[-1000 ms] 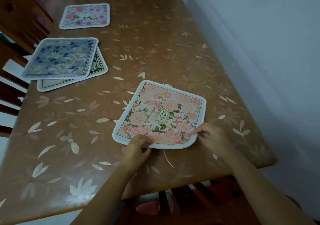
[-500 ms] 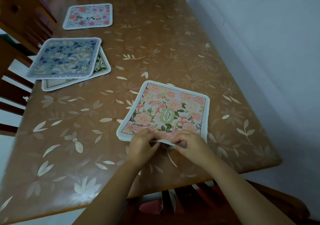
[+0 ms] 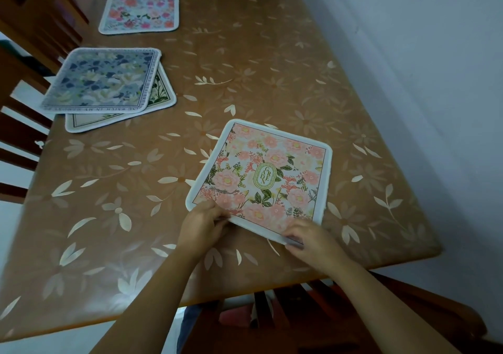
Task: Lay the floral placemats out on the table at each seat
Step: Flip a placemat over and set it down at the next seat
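A pink floral placemat (image 3: 268, 179) lies near the table's front right corner. My left hand (image 3: 202, 227) pinches its near left corner. My right hand (image 3: 310, 238) pinches its near edge, which is lifted slightly off the table. At the left edge a blue floral placemat (image 3: 103, 80) lies on top of a cream one with a green border (image 3: 160, 98). Another pink and red floral placemat (image 3: 140, 13) lies flat at the far left.
The brown table (image 3: 245, 68) has a leaf-patterned cover. A white wall (image 3: 422, 54) runs along its right side. Dark wooden chairs (image 3: 24, 27) stand at the left, and another chair (image 3: 408, 313) is tucked in below the near edge.
My right hand slid left along the placemat's near edge toward my left hand, then back out a little. The near edge has lifted slightly.
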A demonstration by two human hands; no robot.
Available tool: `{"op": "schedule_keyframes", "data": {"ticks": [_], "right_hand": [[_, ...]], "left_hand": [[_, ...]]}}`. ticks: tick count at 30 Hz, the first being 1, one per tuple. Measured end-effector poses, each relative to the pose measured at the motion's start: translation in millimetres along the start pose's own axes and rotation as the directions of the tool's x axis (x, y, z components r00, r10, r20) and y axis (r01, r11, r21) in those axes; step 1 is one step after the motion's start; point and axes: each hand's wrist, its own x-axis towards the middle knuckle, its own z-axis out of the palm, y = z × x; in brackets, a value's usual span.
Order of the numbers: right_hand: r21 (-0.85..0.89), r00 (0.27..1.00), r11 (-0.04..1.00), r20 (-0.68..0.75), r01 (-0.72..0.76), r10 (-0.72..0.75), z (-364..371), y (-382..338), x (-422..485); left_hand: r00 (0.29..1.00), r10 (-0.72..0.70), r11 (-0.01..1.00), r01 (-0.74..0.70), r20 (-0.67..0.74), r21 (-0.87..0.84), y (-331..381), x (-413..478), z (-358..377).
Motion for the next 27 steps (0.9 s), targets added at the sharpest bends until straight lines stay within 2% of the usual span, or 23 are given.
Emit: {"op": "schedule_keyframes", "data": {"ticks": [3,10,15,23,27], "right_hand": [[-0.090,0.999,0.995,0.004,0.046,-0.045,7,2,2],[-0.146,0.986,0.986,-0.134,0.075,-0.095,3,8,19],[-0.189,0.980,0.975,-0.136,0.117,-0.144,7,11,21],[-0.174,0.977,0.972,-0.114,0.159,-0.180,8,6,26],[-0.154,0.984,0.978,-0.090,0.141,-0.156,9,8,29]], "left_hand": [[0.999,0.033,0.999,-0.032,-0.024,0.017,1,-7,0],[0.999,-0.009,1.000,0.010,-0.049,0.022,-7,-34,2],[0.998,0.002,1.000,-0.003,-0.067,-0.011,-4,-39,8],[0.989,-0.063,0.998,0.064,-0.134,0.005,-16,-56,13],[0.992,-0.079,0.996,0.082,-0.097,0.019,-15,-56,14]]}}
